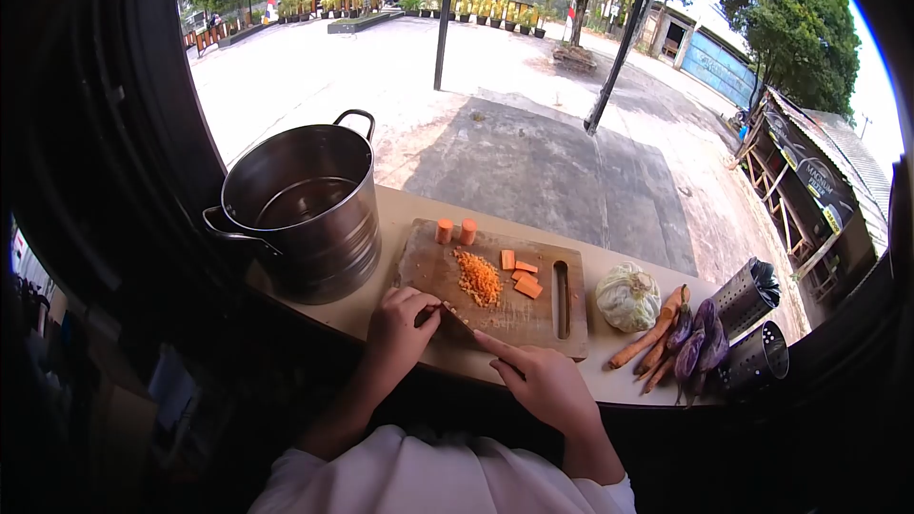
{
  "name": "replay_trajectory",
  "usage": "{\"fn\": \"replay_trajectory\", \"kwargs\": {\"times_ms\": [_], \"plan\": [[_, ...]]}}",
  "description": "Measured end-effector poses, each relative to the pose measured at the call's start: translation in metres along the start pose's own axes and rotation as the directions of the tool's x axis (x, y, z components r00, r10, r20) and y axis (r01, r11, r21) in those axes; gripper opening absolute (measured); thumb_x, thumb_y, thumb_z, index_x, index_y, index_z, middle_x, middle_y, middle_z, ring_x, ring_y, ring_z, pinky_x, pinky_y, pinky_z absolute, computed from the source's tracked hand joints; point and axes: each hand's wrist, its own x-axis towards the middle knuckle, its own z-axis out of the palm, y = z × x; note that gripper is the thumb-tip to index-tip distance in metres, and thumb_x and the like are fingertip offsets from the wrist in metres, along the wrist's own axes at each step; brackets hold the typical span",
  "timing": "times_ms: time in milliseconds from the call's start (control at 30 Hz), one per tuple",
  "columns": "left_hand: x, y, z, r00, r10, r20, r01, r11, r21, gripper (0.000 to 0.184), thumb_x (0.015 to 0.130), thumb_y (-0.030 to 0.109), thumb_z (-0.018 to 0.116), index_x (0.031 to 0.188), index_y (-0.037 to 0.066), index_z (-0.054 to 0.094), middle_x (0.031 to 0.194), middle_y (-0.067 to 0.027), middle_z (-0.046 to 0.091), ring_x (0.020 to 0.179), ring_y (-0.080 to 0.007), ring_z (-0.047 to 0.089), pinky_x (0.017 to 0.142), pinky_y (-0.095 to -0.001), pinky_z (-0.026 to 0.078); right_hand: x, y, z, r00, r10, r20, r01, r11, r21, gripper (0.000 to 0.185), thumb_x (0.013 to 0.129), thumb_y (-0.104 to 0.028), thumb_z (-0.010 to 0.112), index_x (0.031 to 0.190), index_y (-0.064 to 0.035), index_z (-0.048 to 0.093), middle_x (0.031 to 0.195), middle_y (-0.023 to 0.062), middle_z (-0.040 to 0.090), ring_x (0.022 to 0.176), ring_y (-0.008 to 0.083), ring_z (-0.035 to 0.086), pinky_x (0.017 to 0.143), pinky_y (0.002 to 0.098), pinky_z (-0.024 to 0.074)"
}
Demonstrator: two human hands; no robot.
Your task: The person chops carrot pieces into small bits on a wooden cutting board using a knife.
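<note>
Right hand (541, 381) grasps the knife (457, 324); left hand (402, 326) curls by its tip — I can't tell if it's holding anything. Carrot bits (479, 279) lie minced mid-board (514, 329); slices (528, 287) right and far-left chunks (467, 232) aren't yet.

I saw bright orange chopped carrot (479, 278) against a brown cutting board (533, 326), a pale tan worktop (600, 385), a silvery-grey pot (328, 266), a whitish-green cabbage (627, 297), purple eggplants (712, 347), duller orange whole carrots (652, 331) and dot-patterned holders (745, 301).
</note>
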Motion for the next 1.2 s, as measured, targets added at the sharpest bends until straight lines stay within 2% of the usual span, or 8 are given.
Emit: {"fn": "replay_trajectory", "kwargs": {"times_ms": [100, 300, 400, 500, 800, 900, 1000, 1200], "plan": [[-0.002, -0.001, 0.000, 1.000, -0.020, 0.018, 0.020, 1.000, -0.009, 0.013, 0.082, 0.006, 0.077, 0.094, 0.005, 0.074, 0.090, -0.0089, 0.070, 0.091, -0.0312, 0.066, 0.083, -0.0418, 0.054, 0.003, 0.002, 0.001, 1.000, -0.016, 0.010, 0.016, 1.000, -0.006, 0.045, 0.100, -0.020, 0.061, 0.145, -0.0273, 0.060, 0.094, 0.0169, 0.073, 0.085, 0.0371, 0.070, 0.076, 0.0461, 0.0546], [-0.003, -0.001, 0.000, 1.000, -0.019, 0.000, 0.019, 1.000, -0.012, 0.013, 0.082, 0.006, 0.077, 0.094, 0.003, 0.073, 0.091, -0.0107, 0.070, 0.092, -0.0321, 0.066, 0.083, -0.0425, 0.054, 0.016, 0.000, -0.001, 0.999, -0.026, 0.030, 0.026, 1.000, 0.000, 0.041, 0.101, -0.020, 0.059, 0.142, -0.0225, 0.063, 0.089, 0.0206, 0.071, 0.083, 0.0398, 0.069, 0.075, 0.0484, 0.0529], [-0.004, -0.001, 0.001, 1.000, -0.030, -0.009, 0.030, 0.999, -0.031, 0.014, 0.081, 0.005, 0.078, 0.094, 0.003, 0.073, 0.091, -0.0105, 0.070, 0.092, -0.0319, 0.066, 0.083, -0.0422, 0.054, 0.015, 0.003, 0.002, 0.998, -0.059, -0.034, 0.060, 0.998, 0.034, 0.041, 0.100, -0.020, 0.060, 0.142, -0.0240, 0.063, 0.088, 0.0204, 0.071, 0.081, 0.0400, 0.069, 0.074, 0.0484, 0.0529], [-0.005, -0.005, 0.004, 0.999, -0.040, -0.027, 0.039, 0.998, -0.039, 0.015, 0.080, 0.004, 0.079, 0.094, 0.003, 0.073, 0.091, -0.0103, 0.071, 0.091, -0.0315, 0.067, 0.082, -0.0421, 0.054, 0.008, -0.003, -0.004, 1.000, 0.023, 0.017, -0.023, 0.999, 0.037, 0.042, 0.100, -0.020, 0.060, 0.142, -0.0256, 0.063, 0.088, 0.0200, 0.071, 0.081, 0.0398, 0.069, 0.074, 0.0479, 0.0530], [-0.005, -0.004, 0.004, 0.999, -0.037, -0.034, 0.035, 0.999, -0.035, 0.014, 0.079, 0.003, 0.078, 0.092, 0.003, 0.073, 0.090, -0.0102, 0.071, 0.090, -0.0312, 0.067, 0.082, -0.0418, 0.054, 0.009, -0.002, 0.000, 0.999, -0.007, 0.034, 0.007, 1.000, 0.002, 0.045, 0.100, -0.021, 0.060, 0.145, -0.0261, 0.060, 0.090, 0.0208, 0.071, 0.082, 0.0402, 0.068, 0.074, 0.0485, 0.0531], [-0.004, -0.003, 0.004, 0.999, -0.008, -0.054, 0.008, 1.000, -0.016, 0.017, 0.076, -0.002, 0.078, 0.092, 0.001, 0.073, 0.088, -0.0110, 0.071, 0.086, -0.0291, 0.068, 0.080, -0.0388, 0.054, 0.016, -0.002, 0.005, 0.999, -0.008, 0.037, 0.008, 1.000, 0.004, 0.044, 0.101, -0.021, 0.060, 0.145, -0.0249, 0.060, 0.090, 0.0213, 0.071, 0.083, 0.0406, 0.068, 0.075, 0.0491, 0.0529], [-0.005, -0.005, 0.004, 0.999, 0.011, -0.042, -0.012, 1.000, -0.010, 0.017, 0.077, -0.002, 0.078, 0.093, 0.001, 0.072, 0.089, -0.0109, 0.070, 0.086, -0.0271, 0.068, 0.078, -0.0371, 0.055, 0.015, 0.007, 0.010, 0.997, -0.067, -0.045, 0.070, 0.995, 0.073, 0.045, 0.101, -0.021, 0.060, 0.145, -0.0243, 0.060, 0.089, 0.0221, 0.070, 0.082, 0.0412, 0.068, 0.075, 0.0495, 0.0529], [-0.005, -0.005, 0.002, 0.995, -0.095, -0.011, 0.090, 0.970, -0.224, 0.016, 0.080, -0.002, 0.079, 0.094, 0.000, 0.072, 0.093, -0.0109, 0.067, 0.084, -0.0230, 0.069, 0.073, -0.0327, 0.056, 0.003, -0.007, -0.007, 0.997, 0.046, 0.059, -0.049, 0.998, 0.042, 0.047, 0.101, -0.021, 0.061, 0.147, -0.0298, 0.058, 0.092, 0.0203, 0.071, 0.086, 0.0404, 0.069, 0.077, 0.0481, 0.0534]]}}
